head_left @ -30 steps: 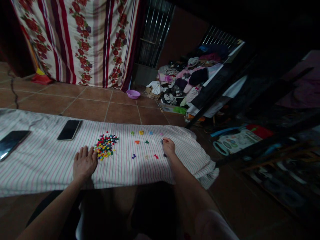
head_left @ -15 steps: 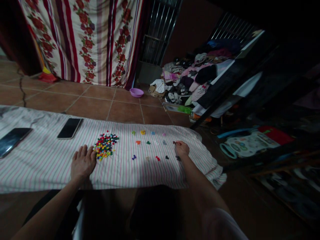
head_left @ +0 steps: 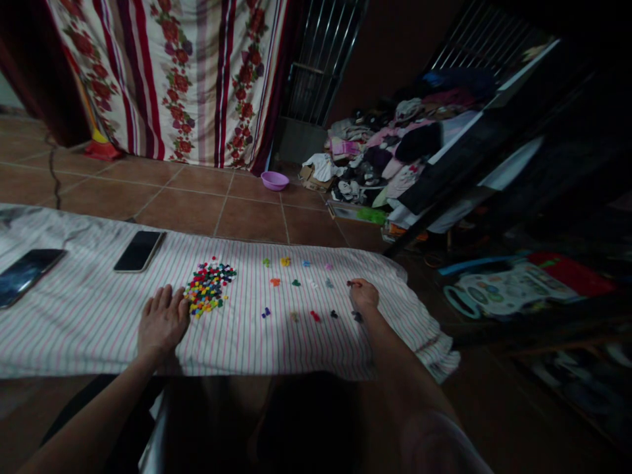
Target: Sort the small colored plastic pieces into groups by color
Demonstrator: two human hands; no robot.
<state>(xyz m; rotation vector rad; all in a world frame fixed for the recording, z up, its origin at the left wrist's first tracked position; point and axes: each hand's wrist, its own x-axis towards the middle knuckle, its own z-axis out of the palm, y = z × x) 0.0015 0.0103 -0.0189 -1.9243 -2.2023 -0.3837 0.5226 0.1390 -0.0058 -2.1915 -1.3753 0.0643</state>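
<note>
Striped cloth (head_left: 227,349), two phones (head_left: 139,251) (head_left: 30,276), two hands (head_left: 162,321) (head_left: 366,296), one pile of small pieces (head_left: 208,288)

A mixed pile (head_left: 209,287) of tiny coloured pieces lies on a striped cloth (head_left: 99,322). Just left of the pile, at its edge, the left hand (head_left: 164,320) rests palm down, fingers spread a little. To the pile's right are 3 rows of small groups: the far row (head_left: 285,261) light green, yellow, light blue and pink; the middle row (head_left: 295,283) orange, dark green, white and grey; the near row (head_left: 315,316) purple, beige, red, black and dark grey. Well right of the pile, the right hand (head_left: 365,296), bunched, touches a dark brown bit (head_left: 349,283). Left of the pile lie 2 phones (head_left: 139,251); beyond it, a purple basin (head_left: 275,181).
</note>
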